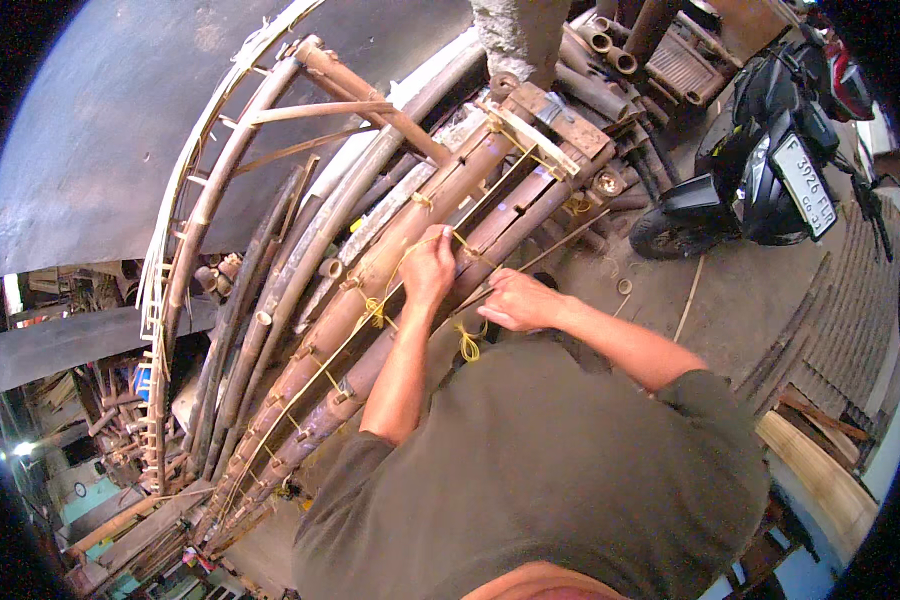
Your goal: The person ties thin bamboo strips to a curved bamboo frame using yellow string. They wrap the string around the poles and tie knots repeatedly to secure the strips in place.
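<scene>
Bamboo frame (370, 290) of long brown poles lies slanted beside a parked motorbike (770, 170). Left hand (428, 268) rests on a pole, fingers closed on the yellow binding strip (410, 250). Right hand (515, 300) pinches the strip's knotted end (467, 340) just beside it.

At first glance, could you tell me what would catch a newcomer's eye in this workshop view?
Dark bamboo poles run diagonally through the middle, laced with yellow cord. The left hand and right hand both rest on the poles at the cord. A parked black motorbike stands at upper right, and a curved bamboo frame arcs along the left.
</scene>
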A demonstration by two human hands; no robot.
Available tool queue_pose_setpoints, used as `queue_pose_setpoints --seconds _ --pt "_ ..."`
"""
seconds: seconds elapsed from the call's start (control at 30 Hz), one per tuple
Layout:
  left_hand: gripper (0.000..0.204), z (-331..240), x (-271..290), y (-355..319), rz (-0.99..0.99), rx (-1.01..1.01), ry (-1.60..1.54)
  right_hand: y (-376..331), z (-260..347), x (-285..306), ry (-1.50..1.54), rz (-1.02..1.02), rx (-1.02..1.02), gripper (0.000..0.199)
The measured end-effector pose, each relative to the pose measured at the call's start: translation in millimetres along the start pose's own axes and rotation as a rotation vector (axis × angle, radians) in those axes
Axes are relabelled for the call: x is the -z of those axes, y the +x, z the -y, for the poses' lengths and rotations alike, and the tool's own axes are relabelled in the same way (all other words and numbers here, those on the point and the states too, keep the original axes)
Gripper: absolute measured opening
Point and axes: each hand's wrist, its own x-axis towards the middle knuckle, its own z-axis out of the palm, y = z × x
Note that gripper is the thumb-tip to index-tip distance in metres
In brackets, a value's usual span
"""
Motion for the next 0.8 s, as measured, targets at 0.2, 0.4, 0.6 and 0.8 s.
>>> queue_pose_setpoints --seconds 0.2,0.4,0.6,0.8 --pt "0.031 4 36 131 -0.066 0.214 -0.610 2 17 14 0.060 -0.028 -0.132 0.036" --pt "0.028 39 -2 168 0.387 0.138 0.587 -24 2 44 0.382 -0.385 -0.262 0.016" --pt "0.031 -120 -32 124 0.346 -0.215 0.065 -76 -132 32 1.509 -0.846 -1.019 0.020" --pt "0.021 -108 -107 100 0.094 -0.093 -0.005 -21 -78 109 1.803 -1.856 -0.690 0.015"
